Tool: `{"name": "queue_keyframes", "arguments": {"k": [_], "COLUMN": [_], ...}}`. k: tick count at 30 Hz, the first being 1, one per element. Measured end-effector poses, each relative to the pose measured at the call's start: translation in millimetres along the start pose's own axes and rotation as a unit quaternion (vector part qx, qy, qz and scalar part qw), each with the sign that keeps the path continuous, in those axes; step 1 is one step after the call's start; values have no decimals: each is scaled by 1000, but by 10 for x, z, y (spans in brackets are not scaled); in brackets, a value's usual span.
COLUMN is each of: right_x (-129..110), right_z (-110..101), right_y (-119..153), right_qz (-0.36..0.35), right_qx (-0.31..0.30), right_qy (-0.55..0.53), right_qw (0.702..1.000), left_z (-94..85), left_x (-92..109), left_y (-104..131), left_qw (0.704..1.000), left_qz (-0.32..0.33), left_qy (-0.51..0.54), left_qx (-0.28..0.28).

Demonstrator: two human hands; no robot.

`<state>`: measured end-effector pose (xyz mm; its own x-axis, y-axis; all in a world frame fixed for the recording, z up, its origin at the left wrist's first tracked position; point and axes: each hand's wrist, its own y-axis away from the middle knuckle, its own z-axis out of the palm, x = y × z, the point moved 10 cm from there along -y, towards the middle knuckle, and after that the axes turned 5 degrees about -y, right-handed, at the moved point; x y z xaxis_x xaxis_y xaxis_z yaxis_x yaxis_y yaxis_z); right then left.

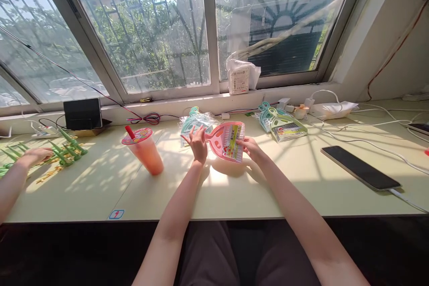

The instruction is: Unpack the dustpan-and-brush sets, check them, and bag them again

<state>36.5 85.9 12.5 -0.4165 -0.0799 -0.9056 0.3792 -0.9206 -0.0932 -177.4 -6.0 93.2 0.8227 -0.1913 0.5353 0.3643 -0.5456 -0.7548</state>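
Observation:
A pink dustpan-and-brush set [219,143] with a printed label and pale bristles is held just above the table, its handle pointing left. My left hand [198,145] is at the handle end, closed around it with some fingers sticking out. At the bristle end, my right hand [252,148] pinches the edge beside the label. Behind my left hand lies a pile of blue-green sets in clear wrap [197,120], partly covered by the hand. Off to the right, a green dustpan set [287,127] rests against more wrapped blue-green ones [264,118].
A cup of orange-red drink [147,154] with a red straw stands left of my arms. A charging phone [360,167] and white cables lie right. Another person's hand [36,156] touches green spiky pieces [69,149] at far left. A tablet [82,114] stands near the window.

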Motion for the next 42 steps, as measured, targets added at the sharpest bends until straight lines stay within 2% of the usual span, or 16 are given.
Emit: {"name": "queue_keyframes", "arguments": {"k": [2, 5, 9, 11, 15, 19, 21, 23, 26, 28, 30, 31, 33, 36, 38, 42], "right_x": [3, -19, -45, -44, -44, 55, 87, 88, 63, 38, 10, -4, -24, -37, -30, -2], "right_z": [-13, -85, -232, -231, -99, 87, 132, 119, 33, -20, -53, -61, -60, -6, 45, 63], "right_y": [-6, -24, -4, 6, 13, 23, 30, 35, 43, 46, 48, 50, 56, 64, 68, 79], "right_qz": [7, -27, -84, -82, -50, -6, -13, -33, -63, -73, -78, -80, -80, -74, -70, -71], "right_qx": [-6, 26, 111, 117, 74, 28, 29, 50, 94, 115, 127, 130, 132, 113, 92, 88], "right_qy": [17, 8, -13, -15, -24, 2, 3, -17, -63, -87, -103, -109, -116, -99, -83, -80], "right_qw": [1000, 999, 990, 990, 996, 1000, 1000, 998, 992, 987, 983, 982, 981, 986, 990, 990], "left_z": [-95, -191, -77, -14, 49, 185, 256, 253, 44, -118, -152, -89, 176, 566, 649, 646], "left_x": [-81, -272, -423, -419, -265, -3, 115, 185, 116, -71, -337, -462, -603, -494, -430, -349], "left_y": [-29, -71, -114, -104, -60, -11, 23, 39, 18, 14, 22, 20, 16, 56, 87, 122], "left_qw": [999, 993, 994, 996, 999, 997, 993, 993, 999, 992, 974, 963, 928, 846, 819, 831], "left_qz": [-23, -69, -81, -71, -15, 68, 94, 91, 10, -85, -193, -240, -300, -308, -309, -295], "left_qy": [-12, -9, 36, 35, 15, -12, -29, -40, -30, 5, 61, 103, 220, 396, 440, 431], "left_qx": [42, 95, 68, 50, 27, -38, -68, -65, 24, 88, 99, 73, -30, -181, -200, -191]}}
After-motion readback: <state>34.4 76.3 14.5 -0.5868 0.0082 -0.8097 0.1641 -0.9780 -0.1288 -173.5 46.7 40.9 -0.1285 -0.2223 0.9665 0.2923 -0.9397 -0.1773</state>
